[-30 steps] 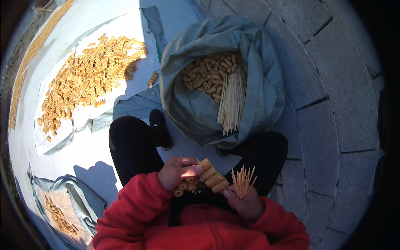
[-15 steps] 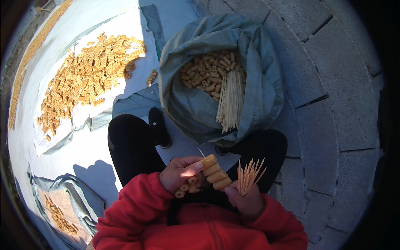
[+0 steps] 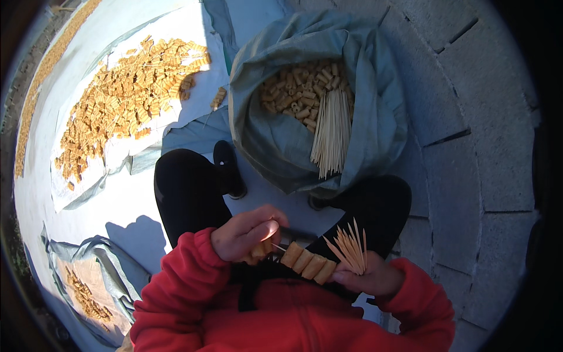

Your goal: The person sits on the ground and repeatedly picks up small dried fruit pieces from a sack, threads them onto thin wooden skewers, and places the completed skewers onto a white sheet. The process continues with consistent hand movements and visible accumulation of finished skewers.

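My right hand (image 3: 372, 277) is closed around a bundle of pointed wooden skewers (image 3: 352, 251), tips up. From the same hand a skewer of tube-shaped brown rolls (image 3: 308, 264) reaches leftward, several pushed together along it. Its bare tip shows just beside my left hand (image 3: 247, 232), whose fingers are curled around loose brown rolls (image 3: 258, 252); how many is hidden by the palm. Whether the tip touches a roll there, I cannot tell. Beyond my knees stands an open grey-green woven sack (image 3: 258, 146) with loose rolls (image 3: 299, 94) and a fan of pale skewers (image 3: 332, 138) inside.
On a white sheet to the left lies a large sunlit heap of skewered rolls (image 3: 123, 97), with a single loaded skewer (image 3: 219, 98) near the sack. A smaller batch (image 3: 88, 299) lies at lower left. Grey paving (image 3: 451, 176) runs along the right.
My left hand has drawn back from the end roll on the skewer, baring the tip. The loaded skewer sits lower, and my right hand has shifted slightly right.
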{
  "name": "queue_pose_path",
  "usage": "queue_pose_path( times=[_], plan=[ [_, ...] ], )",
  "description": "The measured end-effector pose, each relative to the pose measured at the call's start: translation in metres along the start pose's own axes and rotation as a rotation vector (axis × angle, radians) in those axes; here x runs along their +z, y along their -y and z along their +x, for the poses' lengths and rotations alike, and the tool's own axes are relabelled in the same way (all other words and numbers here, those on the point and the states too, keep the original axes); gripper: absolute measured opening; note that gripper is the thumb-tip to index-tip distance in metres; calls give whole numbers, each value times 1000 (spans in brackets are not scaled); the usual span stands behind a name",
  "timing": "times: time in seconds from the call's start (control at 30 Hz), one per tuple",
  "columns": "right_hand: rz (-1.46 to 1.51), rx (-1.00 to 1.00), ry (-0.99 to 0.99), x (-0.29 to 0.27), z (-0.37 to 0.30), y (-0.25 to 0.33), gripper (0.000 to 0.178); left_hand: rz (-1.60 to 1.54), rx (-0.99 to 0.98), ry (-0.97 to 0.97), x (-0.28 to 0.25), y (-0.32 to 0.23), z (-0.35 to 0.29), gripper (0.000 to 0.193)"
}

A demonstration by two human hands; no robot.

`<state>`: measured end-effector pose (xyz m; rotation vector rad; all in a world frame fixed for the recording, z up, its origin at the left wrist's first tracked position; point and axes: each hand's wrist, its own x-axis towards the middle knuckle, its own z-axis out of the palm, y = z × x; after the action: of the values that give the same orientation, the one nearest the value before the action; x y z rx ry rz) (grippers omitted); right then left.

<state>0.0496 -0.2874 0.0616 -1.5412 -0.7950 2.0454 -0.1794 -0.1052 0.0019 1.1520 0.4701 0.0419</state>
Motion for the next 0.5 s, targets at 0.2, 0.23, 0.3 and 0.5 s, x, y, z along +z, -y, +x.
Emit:
queue_pose_path(
  times=[0.2,0.23,0.3,0.5],
  plan=[
    [-73,-40,-24,7,3,8,19,420,-138,209,2,-9,7,25],
    [-136,-108,-33,10,4,5,17,527,-109,247,2,-6,9,26],
    [-261,-243,-51,15,7,-4,14,788,64,220,7,12,14,26],
    [-118,-186,-219,21,6,-13,16,-145,-159,-143,6,-2,9,34]
  ],
)
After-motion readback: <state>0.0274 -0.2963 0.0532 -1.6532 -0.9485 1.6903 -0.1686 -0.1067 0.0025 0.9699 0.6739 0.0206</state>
